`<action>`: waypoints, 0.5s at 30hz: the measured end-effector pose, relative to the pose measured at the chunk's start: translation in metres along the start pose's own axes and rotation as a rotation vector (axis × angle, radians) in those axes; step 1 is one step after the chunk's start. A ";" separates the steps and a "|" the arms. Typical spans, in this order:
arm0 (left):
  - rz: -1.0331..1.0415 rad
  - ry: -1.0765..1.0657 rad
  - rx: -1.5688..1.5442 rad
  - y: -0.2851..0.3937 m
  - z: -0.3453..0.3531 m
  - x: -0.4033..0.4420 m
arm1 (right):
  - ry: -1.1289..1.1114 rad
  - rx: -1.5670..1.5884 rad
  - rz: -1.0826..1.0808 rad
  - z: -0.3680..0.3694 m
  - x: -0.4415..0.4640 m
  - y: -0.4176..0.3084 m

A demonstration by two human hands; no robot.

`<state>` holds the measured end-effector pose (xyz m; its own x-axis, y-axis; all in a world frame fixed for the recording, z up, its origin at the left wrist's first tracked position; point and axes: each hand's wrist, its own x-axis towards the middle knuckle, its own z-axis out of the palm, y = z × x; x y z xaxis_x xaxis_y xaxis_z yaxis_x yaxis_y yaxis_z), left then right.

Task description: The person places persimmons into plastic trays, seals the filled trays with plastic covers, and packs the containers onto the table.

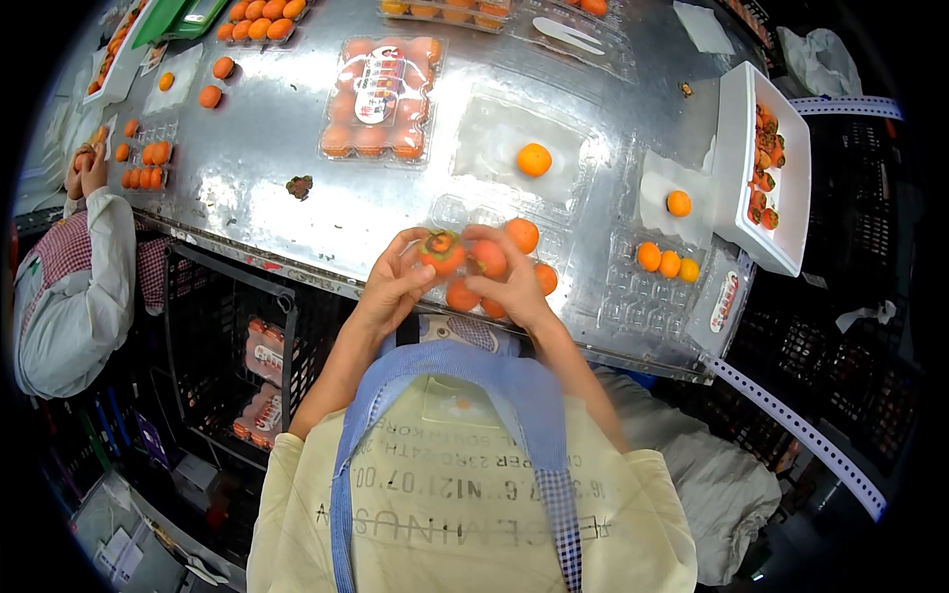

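Metal tabletop [267, 128]; left grip [393, 284] closed round one persimmon [441, 252], right grip [516, 289] round second fruit [485, 259]; tray [455, 211] beneath only part-filled; filled, lidded pack [382, 99] lies at eleven o'clock.

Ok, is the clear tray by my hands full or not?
Not full: the clear tray holds some orange fruit, but bare cups show along its far edge.
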<state>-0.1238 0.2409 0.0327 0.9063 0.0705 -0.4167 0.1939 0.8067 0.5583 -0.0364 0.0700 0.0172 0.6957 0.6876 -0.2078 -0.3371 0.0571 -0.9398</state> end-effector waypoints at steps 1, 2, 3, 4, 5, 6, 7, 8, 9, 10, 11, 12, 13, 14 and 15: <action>0.001 0.002 0.015 0.000 0.001 0.000 | 0.006 -0.029 0.007 0.002 0.000 -0.002; 0.011 0.006 0.079 -0.001 0.001 0.000 | 0.012 -0.059 0.013 0.003 0.000 -0.004; 0.020 0.009 0.143 -0.003 0.000 0.000 | -0.001 -0.145 -0.017 0.004 0.000 -0.008; 0.030 0.013 0.207 -0.004 0.000 0.000 | -0.014 -0.231 -0.046 0.005 0.001 -0.014; 0.022 0.013 0.224 -0.004 0.002 0.001 | -0.027 -0.317 -0.075 0.005 0.002 -0.016; 0.014 0.014 0.241 -0.005 0.004 0.002 | -0.015 -0.277 -0.037 0.005 0.002 -0.016; 0.006 0.014 0.258 -0.006 0.006 0.002 | -0.001 -0.236 0.001 0.004 0.001 -0.016; 0.009 0.013 0.280 -0.007 0.007 0.003 | 0.012 -0.195 0.038 0.003 0.002 -0.016; 0.013 0.013 0.301 -0.008 0.008 0.004 | 0.023 -0.192 0.049 0.002 0.001 -0.017; 0.017 0.012 0.321 -0.009 0.009 0.005 | 0.033 -0.189 0.059 0.001 0.000 -0.019; 0.004 0.003 0.345 -0.008 0.010 0.007 | 0.044 -0.186 0.069 -0.001 0.000 -0.021; -0.008 -0.008 0.368 -0.006 0.013 0.009 | 0.066 -0.102 0.089 -0.003 -0.001 -0.020; -0.021 -0.018 0.391 -0.005 0.016 0.010 | 0.087 -0.018 0.109 -0.006 -0.002 -0.016; -0.027 -0.022 0.407 -0.002 0.020 0.009 | 0.107 0.066 0.129 -0.009 -0.004 -0.012; -0.032 -0.027 0.422 0.002 0.027 0.007 | 0.114 0.217 0.149 -0.014 -0.005 -0.003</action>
<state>-0.1066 0.2271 0.0503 0.9060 0.0294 -0.4222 0.3534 0.4963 0.7929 -0.0305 0.0566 0.0172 0.6909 0.6149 -0.3802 -0.5606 0.1237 -0.8188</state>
